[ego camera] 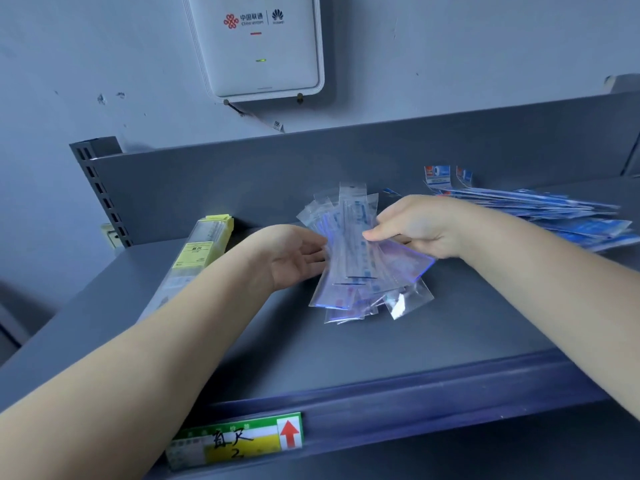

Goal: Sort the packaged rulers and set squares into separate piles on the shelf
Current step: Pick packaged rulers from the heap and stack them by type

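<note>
Clear plastic sleeves of short rulers (360,258) lie fanned at the middle of the grey shelf (398,344), so we steady the fan with our left hand (294,256), palm open against its edge, while our right hand (414,226) pinches one sleeve to draw it out. Blue packets (554,216) stay piled well apart at the right, long yellow-labelled rulers (199,256) at the left.

A scuffed pale wall (86,46) carries a white router box (256,46) with a green light, above a dark grey metal shelf (346,341).

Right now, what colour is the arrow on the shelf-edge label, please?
Red arrow on white, head view.
</note>
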{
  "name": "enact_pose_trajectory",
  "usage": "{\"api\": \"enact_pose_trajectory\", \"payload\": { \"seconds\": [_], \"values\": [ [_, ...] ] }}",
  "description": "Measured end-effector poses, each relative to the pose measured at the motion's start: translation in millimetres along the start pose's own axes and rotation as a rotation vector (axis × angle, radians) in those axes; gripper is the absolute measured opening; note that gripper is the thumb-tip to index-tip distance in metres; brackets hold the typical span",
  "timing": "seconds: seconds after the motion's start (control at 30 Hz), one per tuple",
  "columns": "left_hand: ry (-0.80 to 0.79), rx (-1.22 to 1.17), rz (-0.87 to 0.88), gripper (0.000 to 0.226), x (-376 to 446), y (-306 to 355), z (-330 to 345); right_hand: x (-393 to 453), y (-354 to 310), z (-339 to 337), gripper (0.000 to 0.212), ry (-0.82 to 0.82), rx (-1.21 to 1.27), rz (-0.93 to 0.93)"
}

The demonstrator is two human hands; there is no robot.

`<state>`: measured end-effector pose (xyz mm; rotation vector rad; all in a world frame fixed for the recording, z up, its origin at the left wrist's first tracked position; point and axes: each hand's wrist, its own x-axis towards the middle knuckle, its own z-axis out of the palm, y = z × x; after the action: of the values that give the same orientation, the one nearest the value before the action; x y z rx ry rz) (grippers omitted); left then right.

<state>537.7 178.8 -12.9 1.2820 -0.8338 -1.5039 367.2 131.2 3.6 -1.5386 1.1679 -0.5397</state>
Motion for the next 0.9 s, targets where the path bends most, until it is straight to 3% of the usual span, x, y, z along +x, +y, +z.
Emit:
{"api": "enact_pose_trajectory", "payload": {
  "seconds": [0.07,0.2,0.4,0.67,0.9],
  "values": [
    [0.017,0.095,0.028,0.026,2.0,-0.8,1.3,0.6,1.1,0.5,0.003,-0.029,-0.021,-0.016],
    [0.011,0.264,0.101,0.032,1.6,4.8,-3.2,2.1,4.1,-1.0,0.005,-0.075,-0.027,-0.055],
    [-0.079,0.111,-0.074,0.021,-5.4,18.0,-10.5,2.8,3.0,0.9,0.007,-0.05,-0.022,-0.054],
    [-0.067,0.229,-0.142,0.01,2.6,26.0,-6.6,6.7,-7.3,1.5,0.01,-0.061,-0.035,0.01],
    [-0.026,0.248,-0.192,0.016,7.4,33.0,-2.4,11.5,-5.0,-0.2,0.021,-0.046,0.026,0.009]
  ]
}}
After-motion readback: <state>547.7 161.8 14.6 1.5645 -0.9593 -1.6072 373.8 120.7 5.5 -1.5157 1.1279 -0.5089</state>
